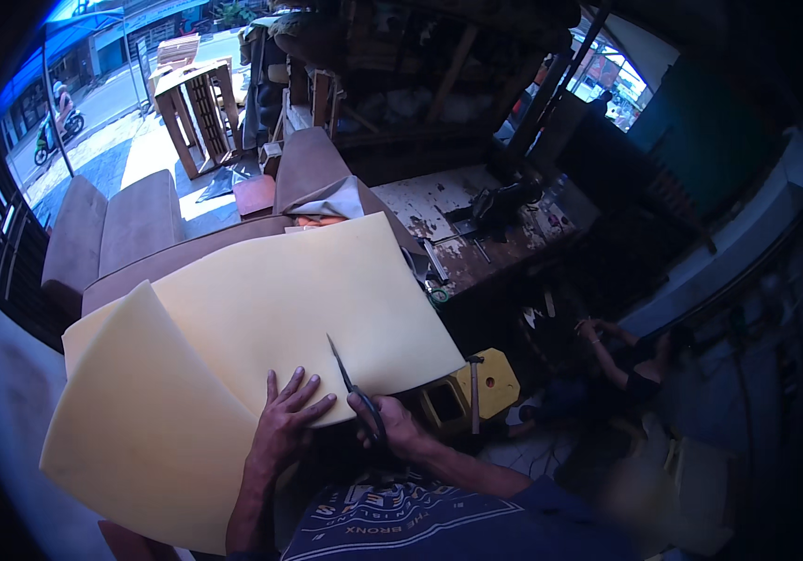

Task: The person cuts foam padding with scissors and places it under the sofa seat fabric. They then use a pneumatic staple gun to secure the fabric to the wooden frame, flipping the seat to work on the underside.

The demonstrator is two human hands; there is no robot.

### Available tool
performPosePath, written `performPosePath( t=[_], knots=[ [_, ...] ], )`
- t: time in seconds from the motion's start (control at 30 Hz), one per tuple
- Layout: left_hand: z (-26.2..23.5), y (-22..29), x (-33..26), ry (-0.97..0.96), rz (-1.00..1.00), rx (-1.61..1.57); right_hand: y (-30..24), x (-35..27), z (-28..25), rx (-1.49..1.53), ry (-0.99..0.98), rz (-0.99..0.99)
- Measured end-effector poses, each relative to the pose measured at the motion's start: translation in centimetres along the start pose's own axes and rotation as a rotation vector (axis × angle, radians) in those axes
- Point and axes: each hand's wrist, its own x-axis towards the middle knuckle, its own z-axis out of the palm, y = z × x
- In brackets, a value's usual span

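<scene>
A large pale-yellow foam sheet (261,290) lies before me, its left part folded over into a flap (140,411). My left hand (287,416) rests flat on the sheet near its front edge, fingers spread. Just right of it, my right hand (392,425) grips a pair of dark scissors (350,383) by the handles. The blades point away from me across the foam, at the near edge. Whether the lower blade is under the sheet I cannot tell.
Brown sofa pieces (140,220) stand behind the foam. A sewing machine (514,196) sits on a worn table (430,201) at far right. A hammer (474,393) lies on a yellow stool (500,383). Another person (640,369) sits at right. Wooden frames (198,117) stand outside.
</scene>
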Motion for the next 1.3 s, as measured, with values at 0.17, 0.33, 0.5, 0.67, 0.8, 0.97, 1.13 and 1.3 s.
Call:
performPosePath(
  t=[0.17, 0.33, 0.5, 0.67, 0.8, 0.97, 1.13, 1.3],
  knots=[
    [-0.7, 0.3, 0.4, 0.005, 0.020, -0.059, -1.8, 1.1, 0.4, 0.091, -0.061, 0.025],
    [-1.0, -0.3, 0.4, 0.006, 0.018, -0.085, -3.7, 1.9, 0.9, 0.055, 0.038, -0.057],
    [-1.3, -0.2, 0.2, -0.056, 0.047, -0.072, -4.9, 2.0, 0.5, 0.143, 0.039, -0.039],
    [-1.4, -0.1, -0.1, -0.088, 0.018, -0.031, -5.5, 2.9, 0.8, -0.098, 0.122, -0.030],
    [-1.6, -0.3, -0.7, -0.070, 0.055, -0.061, -5.3, 4.1, 1.0, 0.046, 0.117, -0.136],
    [-1.8, 0.0, -0.8, -0.035, 0.064, -0.087, -5.8, 5.5, 0.2, -0.184, 0.171, -0.081],
    [-2.5, 0.2, -0.8, 0.000, 0.076, -0.121, -7.5, 5.9, 0.6, -0.147, 0.112, -0.040],
    [-2.9, -0.2, -0.8, -0.015, 0.100, -0.142, -8.1, 7.1, 1.1, 0.032, 0.078, -0.340]
  ],
)
